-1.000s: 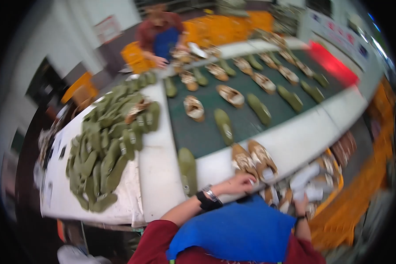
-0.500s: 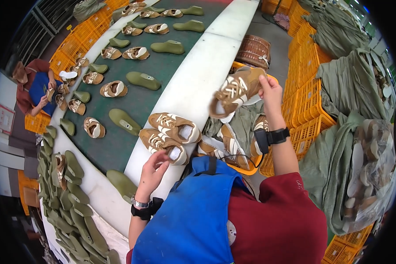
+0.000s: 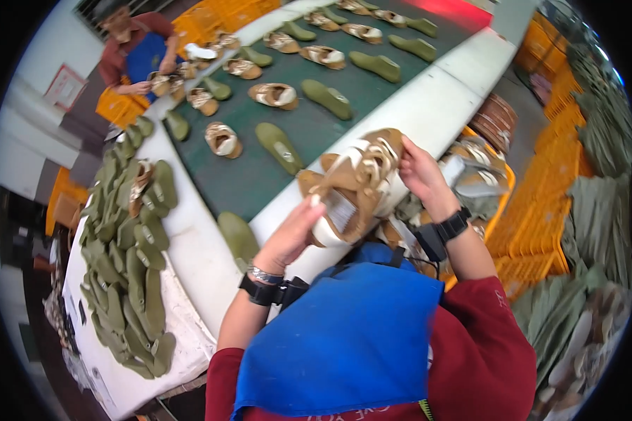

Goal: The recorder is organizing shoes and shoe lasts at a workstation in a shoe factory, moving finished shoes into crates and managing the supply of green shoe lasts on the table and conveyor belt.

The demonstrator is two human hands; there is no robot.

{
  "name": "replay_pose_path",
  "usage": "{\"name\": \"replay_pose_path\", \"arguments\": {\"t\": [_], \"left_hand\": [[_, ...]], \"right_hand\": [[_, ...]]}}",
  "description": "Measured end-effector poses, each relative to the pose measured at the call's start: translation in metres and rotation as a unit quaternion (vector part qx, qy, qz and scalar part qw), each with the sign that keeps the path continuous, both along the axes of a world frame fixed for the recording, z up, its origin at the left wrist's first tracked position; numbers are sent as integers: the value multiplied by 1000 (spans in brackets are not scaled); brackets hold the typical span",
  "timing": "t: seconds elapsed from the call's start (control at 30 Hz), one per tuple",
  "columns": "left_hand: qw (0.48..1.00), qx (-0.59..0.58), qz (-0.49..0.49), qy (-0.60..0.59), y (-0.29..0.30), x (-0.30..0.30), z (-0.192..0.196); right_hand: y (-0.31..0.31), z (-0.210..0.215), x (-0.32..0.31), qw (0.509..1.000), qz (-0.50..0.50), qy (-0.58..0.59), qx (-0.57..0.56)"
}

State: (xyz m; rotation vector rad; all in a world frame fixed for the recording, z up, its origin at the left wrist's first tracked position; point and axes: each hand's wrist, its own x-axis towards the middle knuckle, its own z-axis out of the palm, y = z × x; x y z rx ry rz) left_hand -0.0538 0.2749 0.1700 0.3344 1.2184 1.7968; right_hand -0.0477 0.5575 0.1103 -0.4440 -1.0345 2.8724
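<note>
While the tan shoe (image 3: 354, 184) is being held up at the centre of the frame, above the white belt edge (image 3: 428, 112), it is being gripped at both ends: the left hand (image 3: 293, 235) is being closed on the lower end, the right hand (image 3: 420, 172) on the upper end. Its long axis is being kept slanted from lower left to upper right, both hands equally near. Beyond it, shoes and green soles (image 3: 328, 97) are being carried on the green belt (image 3: 260, 161). More soles are being kept piled (image 3: 130, 259) at left, orange crates (image 3: 534, 238) at right. Another person (image 3: 137, 52) is being seen at upper left.
</note>
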Motion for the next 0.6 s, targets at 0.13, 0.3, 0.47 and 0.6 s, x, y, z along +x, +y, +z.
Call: {"name": "replay_pose_path", "arguments": {"t": [0.13,0.3,0.47,0.6], "left_hand": [[990,-23,97,-100,-34,1,-33],[940,140,306,-48,-137,-49,-13],[772,179,609,-45,-209,-114,46],[898,203,387,-42,-174,-86,-49]], "right_hand": [[-16,13,17,976,35,-29,213],[42,-49,53,950,-25,-157,270],[215,-216,121,915,-131,-111,366],[190,-226,176,537,-131,-309,774]]}}
